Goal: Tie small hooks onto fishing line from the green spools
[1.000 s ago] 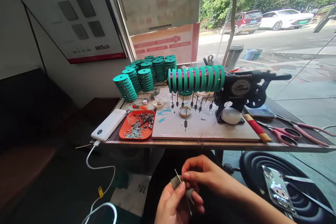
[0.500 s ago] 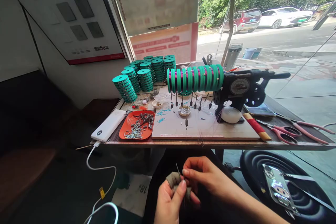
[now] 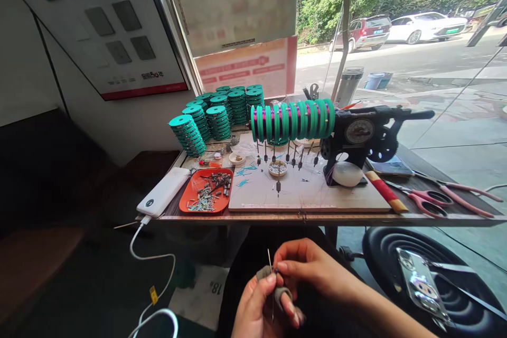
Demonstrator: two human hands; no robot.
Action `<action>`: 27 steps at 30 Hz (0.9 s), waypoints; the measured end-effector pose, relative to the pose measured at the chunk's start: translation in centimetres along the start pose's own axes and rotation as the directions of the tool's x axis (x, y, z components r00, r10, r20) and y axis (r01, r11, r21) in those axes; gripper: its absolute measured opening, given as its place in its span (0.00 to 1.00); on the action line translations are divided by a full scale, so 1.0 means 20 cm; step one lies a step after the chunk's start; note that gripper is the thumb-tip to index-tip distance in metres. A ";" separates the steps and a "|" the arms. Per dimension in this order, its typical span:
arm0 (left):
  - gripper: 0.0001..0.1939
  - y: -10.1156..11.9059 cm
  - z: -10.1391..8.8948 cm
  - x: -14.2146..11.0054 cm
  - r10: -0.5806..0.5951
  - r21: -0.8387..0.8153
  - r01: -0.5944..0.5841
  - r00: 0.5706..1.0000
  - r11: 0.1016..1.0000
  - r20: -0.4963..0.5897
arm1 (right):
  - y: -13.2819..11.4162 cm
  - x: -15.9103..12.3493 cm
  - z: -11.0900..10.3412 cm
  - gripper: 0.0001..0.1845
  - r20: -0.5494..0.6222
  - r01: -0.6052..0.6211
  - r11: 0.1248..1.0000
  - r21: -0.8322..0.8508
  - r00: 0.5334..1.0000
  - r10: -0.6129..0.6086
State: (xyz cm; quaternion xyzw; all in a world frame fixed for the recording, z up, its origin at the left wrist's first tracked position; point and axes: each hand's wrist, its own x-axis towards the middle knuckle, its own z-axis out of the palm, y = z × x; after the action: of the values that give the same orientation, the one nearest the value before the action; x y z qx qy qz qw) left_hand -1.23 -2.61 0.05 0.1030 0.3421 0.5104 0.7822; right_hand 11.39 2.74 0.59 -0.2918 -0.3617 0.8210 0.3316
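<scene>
Low in the head view, below the table edge, my left hand (image 3: pixel 259 306) is closed round a small grey pad (image 3: pixel 264 273) and a thin metal needle (image 3: pixel 270 261) that sticks up past my thumb. My right hand (image 3: pixel 307 269) pinches at the needle just above the pad, fingertips pressed together against my left thumb. A grey wrap covers one left fingertip (image 3: pixel 282 294). On the table above, a row of green spools (image 3: pixel 293 119) with purple line sits on a black winding machine (image 3: pixel 362 134), with small weights hanging under it.
Stacks of green spools (image 3: pixel 214 116) stand at the back left. An orange tray (image 3: pixel 206 196) of small metal parts, a white power bank (image 3: pixel 163 197) with cable, a white board (image 3: pixel 309 193), red-handled scissors (image 3: pixel 431 202) and pink pliers (image 3: pixel 467 193) lie on the table. A black round case (image 3: pixel 428 280) sits at lower right.
Both hands stayed low in front of me, working the needle in the pad; the needle now stands more upright and the left fingers have shifted slightly down.
</scene>
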 end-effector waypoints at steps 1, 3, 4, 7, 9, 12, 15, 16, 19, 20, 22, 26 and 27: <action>0.08 0.00 0.00 0.00 0.004 0.001 -0.004 1.000 1.000 -0.001 | 0.00 0.00 0.00 0.16 0.005 -0.001 1.000 0.006 1.000 0.001; 0.08 0.00 0.00 0.00 0.012 0.002 -0.012 1.000 1.000 0.001 | 0.01 0.00 -0.01 0.15 0.015 0.000 1.000 0.018 1.000 0.000; 0.08 0.00 0.00 0.00 0.020 0.001 -0.020 1.000 1.000 0.003 | 0.02 0.00 -0.01 0.15 0.019 -0.001 1.000 0.027 1.000 0.000; 0.07 0.00 0.00 0.00 0.029 -0.007 -0.029 0.999 1.000 0.016 | 0.03 0.00 -0.01 0.15 0.030 -0.006 0.999 0.054 1.000 0.005; 0.07 0.00 0.00 0.00 0.027 -0.012 -0.027 0.999 1.000 0.028 | 0.04 0.00 -0.01 0.15 0.035 -0.011 0.997 0.070 0.999 0.008; 0.08 0.00 0.00 0.00 0.029 -0.014 -0.028 0.999 1.000 0.041 | 0.05 0.00 -0.02 0.14 0.040 -0.015 0.996 0.088 0.999 0.011; 0.08 -0.01 0.00 0.01 0.031 -0.007 -0.031 0.999 0.999 0.037 | 0.06 0.01 -0.02 0.13 0.047 -0.014 0.995 0.103 0.999 0.009; 0.08 -0.01 0.00 0.00 0.032 -0.001 -0.032 0.999 0.999 0.035 | 0.06 0.01 -0.02 0.13 0.052 -0.015 0.994 0.108 0.999 0.009; 0.08 -0.01 0.00 0.00 0.037 0.008 -0.038 0.999 0.999 0.031 | 0.06 0.01 -0.03 0.12 0.072 -0.024 0.992 0.124 0.997 0.015; 0.08 -0.01 0.00 0.00 0.035 0.008 -0.035 0.999 0.999 0.030 | 0.07 0.02 -0.03 0.11 0.077 -0.028 0.991 0.128 0.997 0.018; 0.07 -0.01 0.00 0.00 0.028 0.004 -0.028 0.999 1.000 0.026 | 0.07 0.02 -0.04 0.10 0.084 -0.034 0.990 0.136 0.996 0.023; 0.08 -0.01 -0.01 0.00 0.022 0.009 -0.023 0.999 1.000 0.035 | 0.07 0.02 -0.03 0.10 0.084 -0.044 0.989 0.143 0.996 0.032; 0.08 -0.01 -0.01 0.01 0.027 0.010 -0.028 0.999 1.000 0.035 | 0.07 0.02 -0.03 0.10 0.080 -0.047 0.988 0.144 0.996 0.036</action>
State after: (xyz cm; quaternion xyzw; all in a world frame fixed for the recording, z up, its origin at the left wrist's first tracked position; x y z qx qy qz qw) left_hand -1.15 -2.61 -0.16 0.1207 0.3294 0.5175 0.7805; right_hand 11.16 2.54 -0.97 -0.2424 -0.3071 0.8626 0.3207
